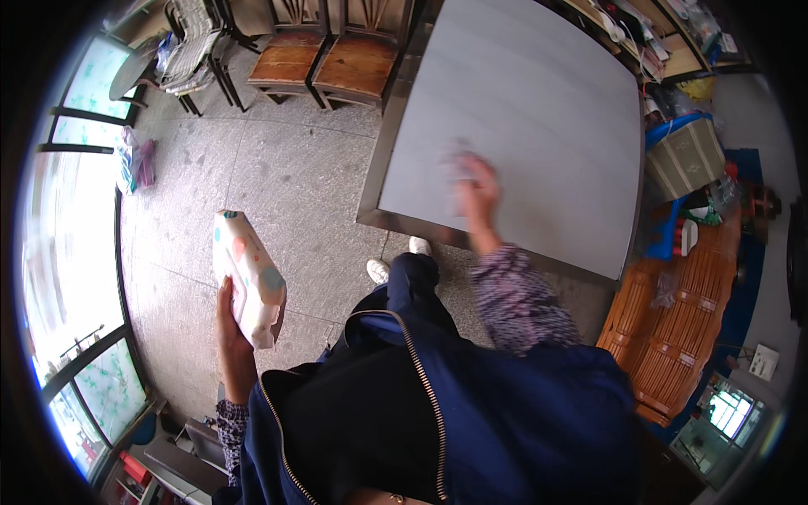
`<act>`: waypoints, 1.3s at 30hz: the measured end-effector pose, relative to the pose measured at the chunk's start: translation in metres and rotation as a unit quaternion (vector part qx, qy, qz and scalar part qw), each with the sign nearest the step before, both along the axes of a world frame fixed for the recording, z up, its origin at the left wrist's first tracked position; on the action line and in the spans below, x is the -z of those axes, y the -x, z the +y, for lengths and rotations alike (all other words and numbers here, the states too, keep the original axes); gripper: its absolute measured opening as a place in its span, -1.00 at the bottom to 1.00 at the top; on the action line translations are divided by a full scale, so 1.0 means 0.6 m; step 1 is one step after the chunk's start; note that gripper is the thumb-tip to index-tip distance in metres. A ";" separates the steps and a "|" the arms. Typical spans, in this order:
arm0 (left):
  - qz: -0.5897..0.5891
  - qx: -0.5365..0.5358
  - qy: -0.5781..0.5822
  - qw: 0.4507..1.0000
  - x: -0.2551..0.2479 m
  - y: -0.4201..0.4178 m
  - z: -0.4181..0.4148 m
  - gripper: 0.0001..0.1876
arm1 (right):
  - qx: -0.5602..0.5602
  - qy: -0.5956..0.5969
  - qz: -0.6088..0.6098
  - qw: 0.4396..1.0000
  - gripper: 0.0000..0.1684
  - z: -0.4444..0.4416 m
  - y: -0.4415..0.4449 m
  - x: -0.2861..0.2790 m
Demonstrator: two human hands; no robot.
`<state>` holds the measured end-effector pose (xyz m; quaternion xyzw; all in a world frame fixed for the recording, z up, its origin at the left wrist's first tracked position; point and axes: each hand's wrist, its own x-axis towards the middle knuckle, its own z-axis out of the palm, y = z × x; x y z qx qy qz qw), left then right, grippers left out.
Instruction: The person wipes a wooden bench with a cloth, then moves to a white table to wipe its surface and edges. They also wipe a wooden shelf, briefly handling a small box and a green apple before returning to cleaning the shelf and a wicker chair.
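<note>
My left hand (237, 334) grips a soft pack (249, 278), white with coloured dots, most likely of tissues or wipes, held up over the floor. A large pale tabletop (536, 126) with a metal-looking edge lies before me on the right. Over its near left part is my right hand (478, 186), blurred, with a crumpled whitish-pink tissue or cloth (459, 154) at its fingers. Whether that piece is pressed flat on the top cannot be told.
Two wooden chairs (356, 66) stand beyond the table's left side. A slatted wooden bench (682, 315) is at the right, with a blue container and a grey box (685, 158) by the table's right edge. Plastic bags (136, 161) rest by the glass door.
</note>
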<state>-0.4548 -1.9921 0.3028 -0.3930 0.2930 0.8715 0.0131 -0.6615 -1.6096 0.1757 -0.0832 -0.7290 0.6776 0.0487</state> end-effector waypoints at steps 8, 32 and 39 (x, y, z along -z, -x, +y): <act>-0.033 0.017 -0.014 0.999 0.036 0.059 -0.055 -0.52 | 0.156 -0.588 -0.038 0.793 -0.36 0.187 -0.132 0.127; 0.033 0.300 -0.039 0.952 0.024 0.587 -0.175 -0.53 | -0.048 -0.472 0.145 0.868 -0.45 -0.187 0.254 0.051; 0.023 0.386 -0.064 0.920 0.033 0.750 -0.197 -0.51 | 0.360 -0.494 0.036 0.791 -0.45 -0.006 0.195 0.057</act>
